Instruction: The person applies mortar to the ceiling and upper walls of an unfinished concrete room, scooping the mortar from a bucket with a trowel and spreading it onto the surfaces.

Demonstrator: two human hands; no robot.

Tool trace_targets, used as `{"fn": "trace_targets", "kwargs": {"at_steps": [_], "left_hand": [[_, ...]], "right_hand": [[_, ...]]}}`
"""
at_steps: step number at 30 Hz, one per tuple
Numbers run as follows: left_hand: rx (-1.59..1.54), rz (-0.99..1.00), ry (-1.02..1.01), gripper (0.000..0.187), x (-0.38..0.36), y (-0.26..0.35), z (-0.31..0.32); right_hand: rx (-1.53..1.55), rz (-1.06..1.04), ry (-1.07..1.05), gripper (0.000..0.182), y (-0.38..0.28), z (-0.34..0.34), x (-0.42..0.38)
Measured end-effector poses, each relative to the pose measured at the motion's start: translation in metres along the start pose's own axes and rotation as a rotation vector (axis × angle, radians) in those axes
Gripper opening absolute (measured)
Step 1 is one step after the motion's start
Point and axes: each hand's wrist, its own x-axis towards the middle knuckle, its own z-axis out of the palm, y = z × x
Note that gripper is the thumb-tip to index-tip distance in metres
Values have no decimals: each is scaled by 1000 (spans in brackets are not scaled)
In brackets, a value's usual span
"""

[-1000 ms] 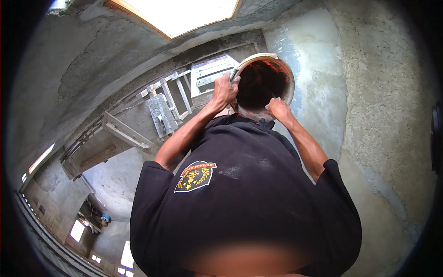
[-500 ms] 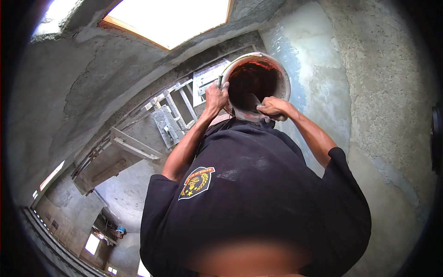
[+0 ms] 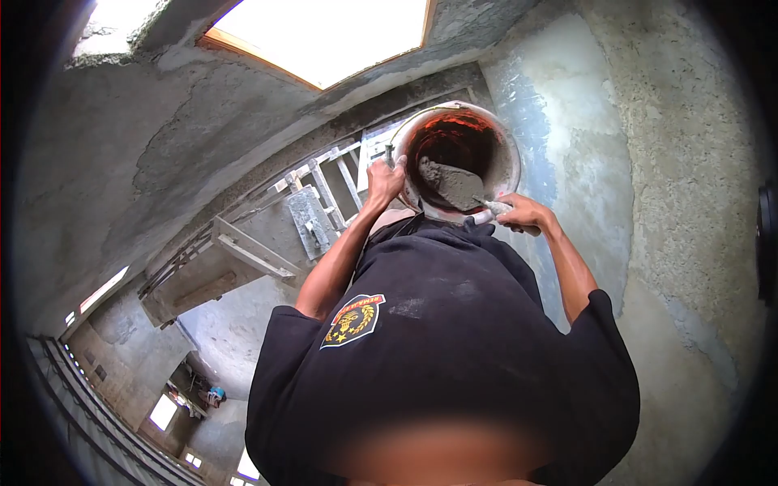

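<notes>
A bucket (image 3: 509, 154) with a pale rim and reddish, stained inside is tipped with its mouth toward me. My left hand (image 3: 386, 180) is closed at the left side of its rim, beside a small dark piece whose kind I cannot make out. In my right hand (image 3: 525, 212) is the handle of a trowel (image 3: 493, 206). Grey wet mortar (image 3: 455, 185) is heaped over the blade, at the bucket's mouth. The bucket's bottom is in dark shadow.
Left of the bucket stand a wooden ladder-like frame (image 3: 347, 174) and a grey plastering float (image 3: 309, 220). A plank structure (image 3: 253, 251) lies farther left. Rough plastered wall (image 3: 559, 121) rises close on the right, and a bright window opening (image 3: 324, 40) is above.
The trowel has come up from deep inside the bucket to its mouth, now loaded with grey mortar. My right hand has moved back and right. My left hand stays at the rim.
</notes>
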Motion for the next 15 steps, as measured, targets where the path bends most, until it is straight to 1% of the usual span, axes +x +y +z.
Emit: {"fn": "trace_targets", "kwargs": {"at_steps": [2, 3, 5, 6, 9, 10, 11, 12, 13, 14, 15], "left_hand": [[4, -10, -15, 40, 4, -5, 2], [4, -8, -14, 40, 6, -6, 1], [30, -142, -155, 44, 9, -8, -1], [32, -142, -150, 44, 9, -8, -2], [36, -126, -108, 45, 5, -6, 0], [88, -139, -111, 44, 4, -9, 1], [135, -145, -99, 43, 9, -13, 2], [80, -71, -69, 41, 14, -32, 12], [40, -7, -18, 50, 14, -33, 9], [-19, 26, 1, 54, 12, -26, 2], [1, 52, 24, 57, 17, -33, 3]], "right_hand": [[39, -72, 62, 15, 5, 3, -4], [38, -73, 64, 15, 4, 5, -8], [-19, -103, 158, 16, 1, 9, -16], [14, -151, 198, 16, -1, 16, -20], [9, -175, 237, 17, 8, 22, -12], [60, -172, 254, 18, 1, 25, -15], [89, -228, 273, 18, -10, 29, -20], [143, -241, 269, 18, -8, 29, -16], [196, -261, 266, 19, -4, 30, -7], [293, -297, 265, 21, -6, 31, -1], [383, -344, 265, 23, -13, 30, 5]]}}
